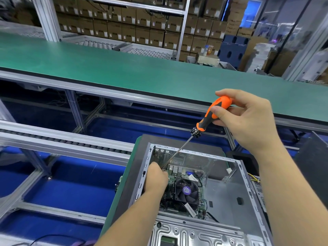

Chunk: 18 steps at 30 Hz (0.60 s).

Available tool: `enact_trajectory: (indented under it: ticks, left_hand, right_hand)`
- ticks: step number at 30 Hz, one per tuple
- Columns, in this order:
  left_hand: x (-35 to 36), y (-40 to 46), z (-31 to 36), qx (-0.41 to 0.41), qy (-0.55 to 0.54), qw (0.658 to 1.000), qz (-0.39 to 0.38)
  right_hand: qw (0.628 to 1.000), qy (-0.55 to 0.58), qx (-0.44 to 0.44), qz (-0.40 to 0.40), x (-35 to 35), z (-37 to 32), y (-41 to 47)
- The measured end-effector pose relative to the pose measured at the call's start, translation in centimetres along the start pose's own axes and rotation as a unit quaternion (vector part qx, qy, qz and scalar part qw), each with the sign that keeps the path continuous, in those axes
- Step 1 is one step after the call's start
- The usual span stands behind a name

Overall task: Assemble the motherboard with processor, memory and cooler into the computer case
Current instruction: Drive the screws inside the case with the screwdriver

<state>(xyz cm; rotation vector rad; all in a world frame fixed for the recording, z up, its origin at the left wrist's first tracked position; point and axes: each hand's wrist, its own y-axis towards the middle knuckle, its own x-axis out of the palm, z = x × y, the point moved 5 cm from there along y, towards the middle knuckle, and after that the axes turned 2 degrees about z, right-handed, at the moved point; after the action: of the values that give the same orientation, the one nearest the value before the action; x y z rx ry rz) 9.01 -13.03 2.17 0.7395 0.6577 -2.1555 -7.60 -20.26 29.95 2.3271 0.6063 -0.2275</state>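
Diagonally, screwdriver (202, 125) tip down-left.

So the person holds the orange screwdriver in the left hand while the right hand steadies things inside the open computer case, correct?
Not quite: the hands are swapped. In the head view the right hand grips the orange screwdriver, and the left hand rests inside the open computer case at the motherboard's corner, where the tip points.

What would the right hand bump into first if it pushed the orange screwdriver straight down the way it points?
Probably the motherboard, at its far left corner inside the computer case. The right hand aims the screwdriver down-left, its tip right beside the left hand. The tip itself is hidden, so depth is uncertain.
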Motion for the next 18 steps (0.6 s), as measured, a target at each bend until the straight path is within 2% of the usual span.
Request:
enact_trajectory:
  ticks: [3, 6, 12, 15, 18]
  left_hand:
    - [0.4, 0.0, -0.5, -0.024, 0.024, 0.999, -0.032]
    - [0.9, -0.2, -0.1, 0.002, 0.113, 0.991, -0.070]
    - [2.8, -1.0, 0.1, 0.083, 0.295, 0.932, -0.192]
    - [3.4, -1.1, 0.0, 0.108, 0.350, 0.907, -0.208]
    - [3.6, -1.1, 0.1, 0.121, 0.361, 0.899, -0.216]
  right_hand:
    - [1.000, 0.001, 0.003, 0.004, 0.2, 0.3, 0.1]
    - [1.000, -0.002, 0.007, 0.006, 0.7, 0.7, 0.3]
    - [1.000, -0.014, 0.025, 0.006, 1.8, 2.4, 0.7]
    - [0.999, -0.022, 0.031, 0.004, 2.6, 3.2, 0.9]
    - [0.999, -0.033, 0.037, 0.002, 3.4, 4.0, 1.1]
